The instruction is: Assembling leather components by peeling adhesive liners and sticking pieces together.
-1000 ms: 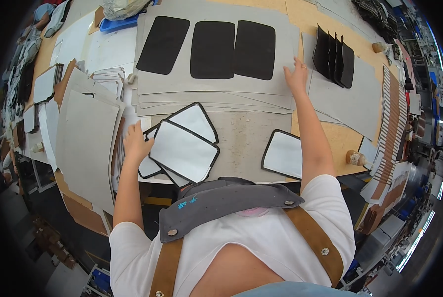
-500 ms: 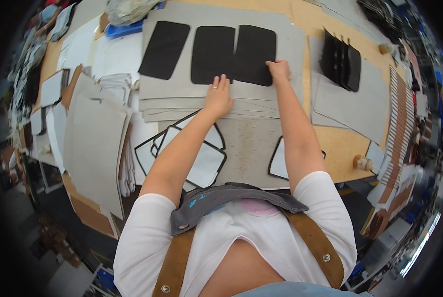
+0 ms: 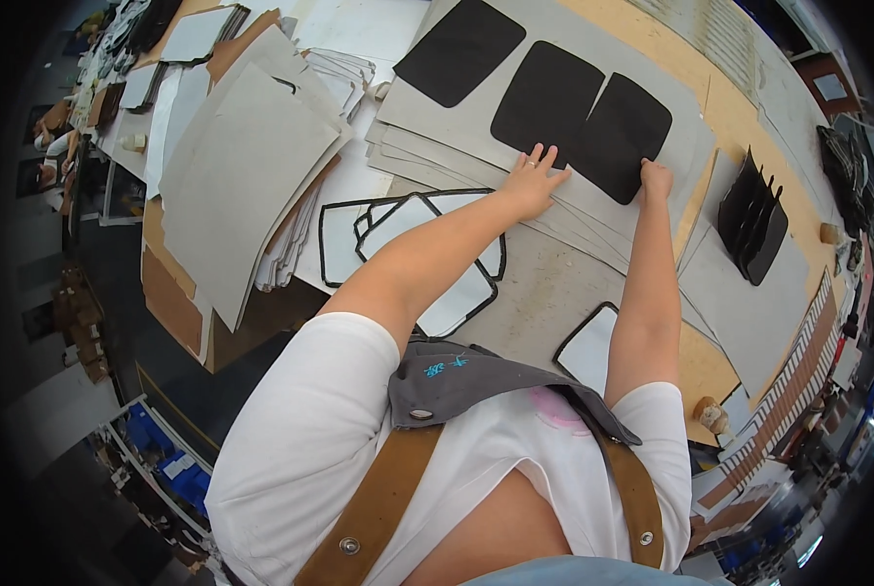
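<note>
Two black rounded panels lie almost edge to edge on a stack of grey sheets (image 3: 691, 93), a narrow slit between them at their far side. My left hand (image 3: 535, 183) rests with fingers spread, its fingertips at the near edge of the left panel (image 3: 546, 98), close to where the two meet. At the outer edge of the right panel (image 3: 621, 137), near its lower corner, my right hand (image 3: 656, 181) is closed with thumb and fingers on that edge. A third black panel (image 3: 461, 51) lies apart, farther left on the same grey sheet.
Several black pieces (image 3: 752, 220) stand bunched on grey board at the right. White black-edged pieces (image 3: 457, 303) lie near my left forearm, another (image 3: 588, 342) by my right. Large grey sheets (image 3: 251, 146) are piled at the left. A small jar (image 3: 710, 415) sits near the right edge.
The whole view has turned, so the table appears rotated and shifted right. The fingers of my left hand are spread wider. My right hand stays at the right panel's edge.
</note>
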Tool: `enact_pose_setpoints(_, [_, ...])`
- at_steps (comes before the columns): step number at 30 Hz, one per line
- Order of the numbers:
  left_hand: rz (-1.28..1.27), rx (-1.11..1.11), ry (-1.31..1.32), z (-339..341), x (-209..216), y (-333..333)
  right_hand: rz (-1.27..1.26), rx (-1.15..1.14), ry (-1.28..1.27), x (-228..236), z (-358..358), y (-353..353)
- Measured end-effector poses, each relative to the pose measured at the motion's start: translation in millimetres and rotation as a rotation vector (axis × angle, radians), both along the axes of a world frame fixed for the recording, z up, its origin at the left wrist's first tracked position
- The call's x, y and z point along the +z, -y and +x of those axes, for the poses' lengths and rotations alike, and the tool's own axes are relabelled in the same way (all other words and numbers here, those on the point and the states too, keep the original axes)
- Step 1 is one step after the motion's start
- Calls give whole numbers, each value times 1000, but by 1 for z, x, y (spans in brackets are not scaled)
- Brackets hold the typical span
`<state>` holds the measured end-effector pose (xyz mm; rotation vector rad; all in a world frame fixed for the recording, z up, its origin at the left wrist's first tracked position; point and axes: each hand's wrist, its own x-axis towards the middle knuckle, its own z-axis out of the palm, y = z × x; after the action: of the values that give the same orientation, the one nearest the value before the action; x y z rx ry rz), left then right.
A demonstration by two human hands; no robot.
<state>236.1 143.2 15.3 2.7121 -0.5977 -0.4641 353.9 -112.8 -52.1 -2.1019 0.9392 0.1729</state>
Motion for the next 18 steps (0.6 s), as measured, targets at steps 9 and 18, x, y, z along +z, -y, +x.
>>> enact_pose_setpoints(9, [-9, 2, 3, 2, -3, -5, 885, -282, 93, 63, -22, -16])
enact_pose_setpoints(18, [-21, -5, 54, 0, -5, -10, 1129, -67, 144, 58, -28, -30])
